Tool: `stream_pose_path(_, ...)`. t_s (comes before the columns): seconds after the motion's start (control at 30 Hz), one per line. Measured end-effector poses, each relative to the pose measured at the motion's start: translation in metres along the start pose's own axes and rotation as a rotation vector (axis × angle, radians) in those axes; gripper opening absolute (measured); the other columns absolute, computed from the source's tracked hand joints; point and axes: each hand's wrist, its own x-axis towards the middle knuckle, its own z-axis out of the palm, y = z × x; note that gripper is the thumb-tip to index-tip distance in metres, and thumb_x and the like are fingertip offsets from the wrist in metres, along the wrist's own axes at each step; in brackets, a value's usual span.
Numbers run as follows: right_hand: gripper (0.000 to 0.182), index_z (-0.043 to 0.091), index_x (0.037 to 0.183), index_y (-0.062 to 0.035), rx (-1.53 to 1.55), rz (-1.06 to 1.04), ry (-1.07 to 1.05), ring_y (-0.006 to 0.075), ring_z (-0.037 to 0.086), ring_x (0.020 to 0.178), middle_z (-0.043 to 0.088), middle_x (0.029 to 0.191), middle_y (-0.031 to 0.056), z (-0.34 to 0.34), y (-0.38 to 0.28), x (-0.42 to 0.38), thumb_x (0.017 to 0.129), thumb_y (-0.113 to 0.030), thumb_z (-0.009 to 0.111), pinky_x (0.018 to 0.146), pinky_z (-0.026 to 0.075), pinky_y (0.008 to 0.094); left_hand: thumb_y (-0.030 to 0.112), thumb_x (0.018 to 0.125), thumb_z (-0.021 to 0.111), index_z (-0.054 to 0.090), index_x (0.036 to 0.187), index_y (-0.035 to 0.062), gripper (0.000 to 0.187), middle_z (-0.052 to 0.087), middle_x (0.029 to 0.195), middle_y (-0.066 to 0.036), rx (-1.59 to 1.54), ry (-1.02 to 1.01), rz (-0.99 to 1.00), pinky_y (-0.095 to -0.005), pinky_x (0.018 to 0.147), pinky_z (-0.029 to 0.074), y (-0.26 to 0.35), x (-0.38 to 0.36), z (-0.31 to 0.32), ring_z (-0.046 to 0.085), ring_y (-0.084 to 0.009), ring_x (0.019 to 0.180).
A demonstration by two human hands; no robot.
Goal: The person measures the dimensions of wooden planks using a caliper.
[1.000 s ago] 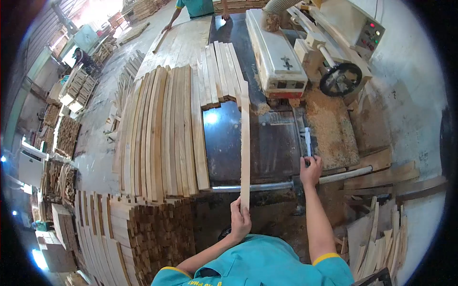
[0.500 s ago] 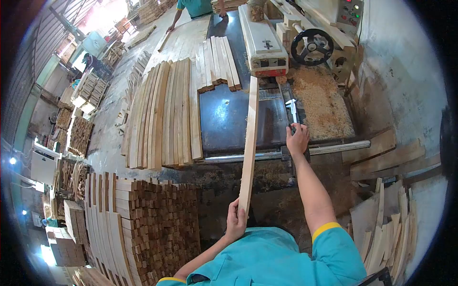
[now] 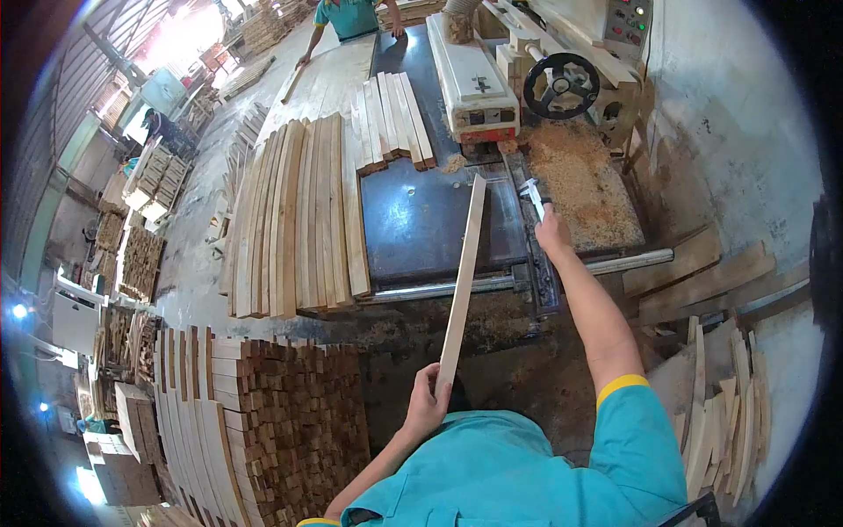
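My left hand (image 3: 426, 404) is closed around the near end of a long wooden strip (image 3: 464, 281), which points away from me over the dark metal machine table (image 3: 404, 220). In my right hand (image 3: 553, 232) is a caliper (image 3: 532, 195), gripped at its near end, its jaws pointing away and to the left. The caliper is to the right of the strip's far end, apart from it, above the table's right-hand rail.
Boards lie in a row (image 3: 290, 220) on the left, with a shorter group (image 3: 392, 123) beyond. A woodworking machine (image 3: 479, 97) with a black handwheel (image 3: 562, 86) stands ahead, near sawdust (image 3: 588, 189). A co-worker (image 3: 351, 18) is at the far end. Stacked strips (image 3: 299, 413) stand lower left.
My right hand has moved up and away with the caliper, whose jaws now tilt further left. The strip's far end has come down and shifted slightly right in view.
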Motion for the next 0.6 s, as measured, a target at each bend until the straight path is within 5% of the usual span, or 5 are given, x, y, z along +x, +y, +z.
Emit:
stream_pose_path(0.13, 0.035, 0.056, 0.124, -0.0024, -0.100, 0.082, -0.011, 0.0483, 0.067, 0.105, 0.070, 0.109, 0.0282, 0.001, -0.002, 0.005, 0.090, -0.008, 0.063, 0.089, 0.054, 0.0566, 0.020, 0.097, 0.070, 0.045, 0.143, -0.0041, 0.057, 0.067, 0.115, -0.018, -0.170, -0.271, -0.369, -0.0370, 0.081, 0.058, 0.011, 0.014, -0.021, 0.069, -0.0232, 0.093)
stream_pose_path(0.17, 0.036, 0.058, 0.126, -0.0024, -0.079, 0.086, 0.011, 0.0472, 0.068, 0.105, 0.071, 0.109, 0.0272, -0.002, -0.003, 0.003, 0.091, -0.011, 0.061, 0.090, 0.054, 0.0551, 0.024, 0.094, 0.070, 0.049, 0.136, -0.0039, 0.055, 0.065, 0.123, -0.026, -0.224, -0.411, -0.465, -0.0455, 0.095, 0.053, 0.014, 0.023, -0.030, 0.067, -0.0333, 0.113)
stream_pose_path(0.27, 0.036, 0.062, 0.125, -0.0020, 0.010, 0.166, 0.038, 0.0466, 0.067, 0.107, 0.070, 0.112, 0.0275, -0.036, -0.018, -0.024, 0.091, -0.014, 0.062, 0.092, 0.054, 0.0534, 0.023, 0.089, 0.075, 0.051, 0.124, -0.0022, 0.050, 0.069, 0.109, -0.025, -0.076, -0.391, -0.477, -0.0422, 0.078, 0.058, 0.009, 0.027, -0.032, 0.073, -0.0335, 0.091)
stream_pose_path(0.5, 0.059, 0.060, 0.081, -0.0047, 0.459, -0.005, 0.212, 0.0207, 0.054, 0.064, 0.057, 0.069, 0.0064, -0.042, 0.002, -0.129, 0.095, -0.062, 0.068, 0.062, 0.043, 0.0386, 0.025, 0.087, 0.076, 0.048, 0.125, -0.0055, 0.056, 0.069, 0.111, -0.029, -0.006, -0.253, -0.447, -0.0474, 0.085, 0.056, 0.005, 0.029, -0.022, 0.071, -0.0409, 0.101)
stream_pose_path(0.6, 0.057, 0.060, 0.077, -0.0046, 0.603, -0.056, 0.173, 0.0158, 0.048, 0.060, 0.052, 0.064, 0.0045, -0.046, -0.012, -0.175, 0.098, -0.057, 0.068, 0.057, 0.040, 0.0373, 0.024, 0.087, 0.077, 0.053, 0.127, -0.0040, 0.055, 0.071, 0.109, -0.027, 0.029, -0.302, -0.474, -0.0456, 0.086, 0.056, 0.015, 0.035, -0.027, 0.072, -0.0388, 0.101)
